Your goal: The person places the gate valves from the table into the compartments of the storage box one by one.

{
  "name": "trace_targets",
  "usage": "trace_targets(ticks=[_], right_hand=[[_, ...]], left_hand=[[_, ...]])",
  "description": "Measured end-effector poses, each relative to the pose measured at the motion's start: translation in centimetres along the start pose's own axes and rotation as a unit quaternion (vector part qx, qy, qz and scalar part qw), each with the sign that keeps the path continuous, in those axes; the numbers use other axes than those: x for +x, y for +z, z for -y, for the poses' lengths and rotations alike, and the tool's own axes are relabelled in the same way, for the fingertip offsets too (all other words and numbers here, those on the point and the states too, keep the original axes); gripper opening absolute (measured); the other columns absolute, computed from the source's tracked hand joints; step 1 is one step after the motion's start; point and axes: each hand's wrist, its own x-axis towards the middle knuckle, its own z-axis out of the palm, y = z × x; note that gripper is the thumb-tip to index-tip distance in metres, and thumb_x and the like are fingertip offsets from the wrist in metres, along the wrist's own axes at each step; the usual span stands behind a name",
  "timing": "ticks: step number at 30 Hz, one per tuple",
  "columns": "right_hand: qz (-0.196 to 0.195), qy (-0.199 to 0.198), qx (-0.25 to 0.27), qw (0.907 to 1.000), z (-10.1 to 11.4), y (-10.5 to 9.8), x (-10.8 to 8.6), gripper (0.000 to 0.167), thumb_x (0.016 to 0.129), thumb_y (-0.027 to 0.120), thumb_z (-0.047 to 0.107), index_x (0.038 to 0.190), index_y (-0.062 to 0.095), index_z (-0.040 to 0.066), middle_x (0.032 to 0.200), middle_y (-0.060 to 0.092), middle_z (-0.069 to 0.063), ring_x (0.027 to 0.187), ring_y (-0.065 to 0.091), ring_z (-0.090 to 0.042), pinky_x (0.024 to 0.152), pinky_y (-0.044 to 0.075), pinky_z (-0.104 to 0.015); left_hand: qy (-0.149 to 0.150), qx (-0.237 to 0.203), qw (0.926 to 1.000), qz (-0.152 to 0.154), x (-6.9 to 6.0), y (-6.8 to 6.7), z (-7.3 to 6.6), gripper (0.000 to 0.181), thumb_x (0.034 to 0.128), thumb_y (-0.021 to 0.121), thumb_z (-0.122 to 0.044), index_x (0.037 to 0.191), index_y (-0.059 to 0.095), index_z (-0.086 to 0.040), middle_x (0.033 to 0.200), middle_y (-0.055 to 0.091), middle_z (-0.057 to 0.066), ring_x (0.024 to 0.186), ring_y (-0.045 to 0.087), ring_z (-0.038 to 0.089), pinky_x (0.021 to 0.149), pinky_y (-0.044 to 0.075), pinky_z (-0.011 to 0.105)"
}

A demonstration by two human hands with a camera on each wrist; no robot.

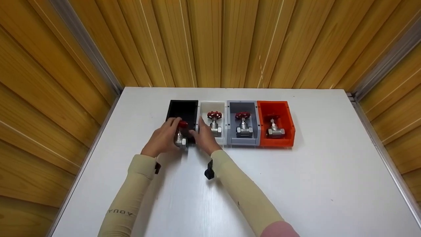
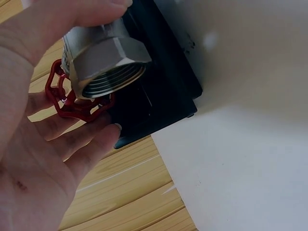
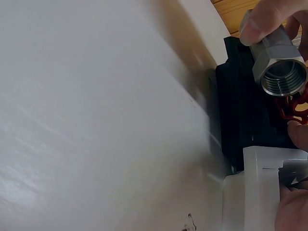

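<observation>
My left hand [image 1: 161,136] holds a metal valve [image 1: 180,141] with a red handwheel [image 2: 77,103] at the front of the black bin [image 1: 182,110]. In the left wrist view the thumb lies on the valve body and the other fingers are around the handwheel. The valve's threaded hex end [image 3: 281,77] faces the right wrist camera. My right hand [image 1: 206,138] straddles the walls where the black bin meets the white bin [image 1: 204,106]. Its thumb is on the black side, close to the handwheel; its other fingers reach into the white bin, partly hidden.
A valve [image 1: 215,126] stands in the white bin, another valve [image 1: 244,128] in the grey bin [image 1: 241,142], and one more valve [image 1: 275,130] in the orange bin [image 1: 276,142]. The bins adjoin in a row on the white table [image 1: 315,184]. Wood-patterned walls [image 1: 210,42] surround it.
</observation>
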Motion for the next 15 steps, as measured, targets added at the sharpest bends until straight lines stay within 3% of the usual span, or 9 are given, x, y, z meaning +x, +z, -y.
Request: trace_targets(ticks=[15], right_hand=[[-0.006,-0.016,-0.009,0.9998,-0.1,0.1,-0.1,0.076,0.097,0.058,0.027,0.154,0.015,0.000,0.157,0.029,-0.017,0.145,0.029,-0.026,0.119,0.025,-0.036]], left_hand=[[-0.004,0.028,0.9996,-0.006,1.6,-0.5,0.1,0.108,0.0591,0.090,-0.024,0.148,0.031,-0.006,0.144,0.043,0.018,0.123,0.053,0.033,0.100,0.039,0.049]])
